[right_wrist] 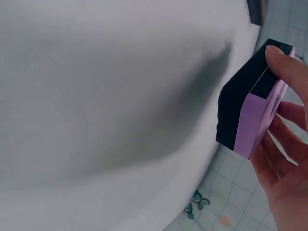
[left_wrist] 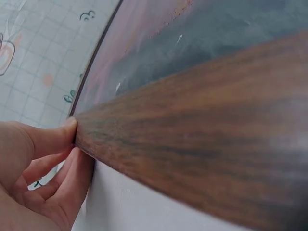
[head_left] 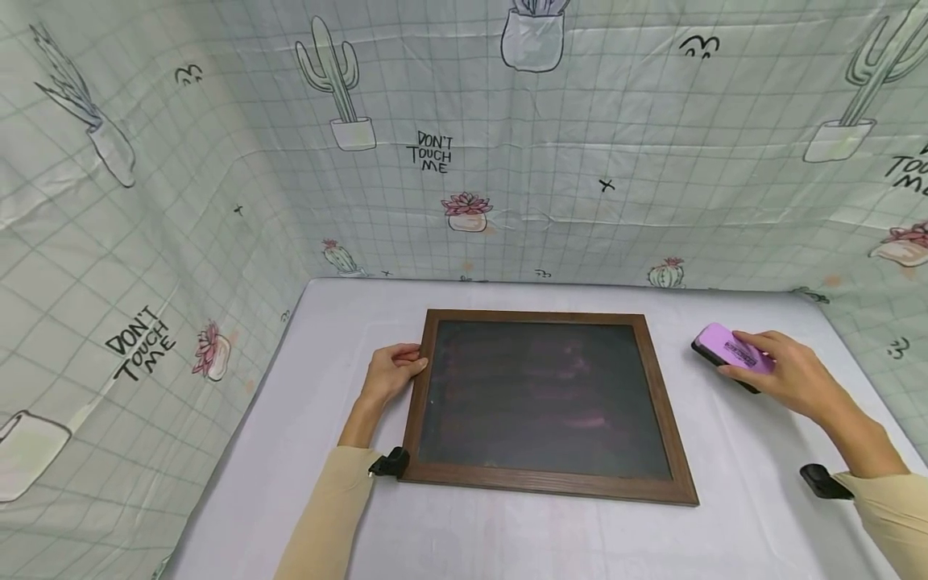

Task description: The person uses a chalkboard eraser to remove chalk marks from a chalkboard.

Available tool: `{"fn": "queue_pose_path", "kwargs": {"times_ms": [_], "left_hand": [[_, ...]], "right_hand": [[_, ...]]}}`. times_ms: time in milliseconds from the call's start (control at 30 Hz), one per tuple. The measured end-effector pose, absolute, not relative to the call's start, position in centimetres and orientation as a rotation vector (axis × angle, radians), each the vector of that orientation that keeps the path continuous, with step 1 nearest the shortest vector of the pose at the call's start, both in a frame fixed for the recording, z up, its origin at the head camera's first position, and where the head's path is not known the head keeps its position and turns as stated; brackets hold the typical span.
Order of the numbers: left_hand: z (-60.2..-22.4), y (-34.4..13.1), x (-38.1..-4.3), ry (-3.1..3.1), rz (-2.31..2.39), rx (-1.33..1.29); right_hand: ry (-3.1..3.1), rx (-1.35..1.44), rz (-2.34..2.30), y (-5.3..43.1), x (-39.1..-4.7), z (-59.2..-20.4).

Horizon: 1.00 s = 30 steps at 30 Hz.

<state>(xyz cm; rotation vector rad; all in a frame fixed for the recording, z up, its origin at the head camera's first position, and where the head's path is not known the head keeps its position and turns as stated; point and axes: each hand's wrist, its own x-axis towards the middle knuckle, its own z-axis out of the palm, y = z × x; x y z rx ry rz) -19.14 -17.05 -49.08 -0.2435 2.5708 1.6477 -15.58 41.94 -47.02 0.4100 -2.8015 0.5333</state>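
Note:
A chalkboard (head_left: 544, 399) in a brown wooden frame (head_left: 551, 482) lies on the white table, with faint pink smears on its dark surface. At its left edge, my left hand (head_left: 391, 372) pinches the frame; in the left wrist view the thumb (left_wrist: 55, 139) presses on top and the fingers are at the underside. Off to the right of the board, my right hand (head_left: 786, 370) grips a purple eraser (head_left: 732, 348) with a black felt side. The right wrist view shows the eraser (right_wrist: 250, 115) tilted above the table, its shadow falling on the cloth.
The white table (head_left: 348, 322) is bounded at the back and sides by hanging cloth (head_left: 551, 161) printed with a grid and cacti. Black wrist mounts (head_left: 391, 462) sit at both sleeves, the left one overlapping the board's lower left corner in the head view.

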Motion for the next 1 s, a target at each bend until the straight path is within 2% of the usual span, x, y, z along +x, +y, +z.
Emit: {"fn": "queue_pose_path", "kwargs": {"times_ms": [1000], "left_hand": [[-49.4,-16.8,-19.4,2.511,1.724,-0.249]], "right_hand": [[-2.961,0.193,0.629,44.5,-15.7,-49.2]]}}
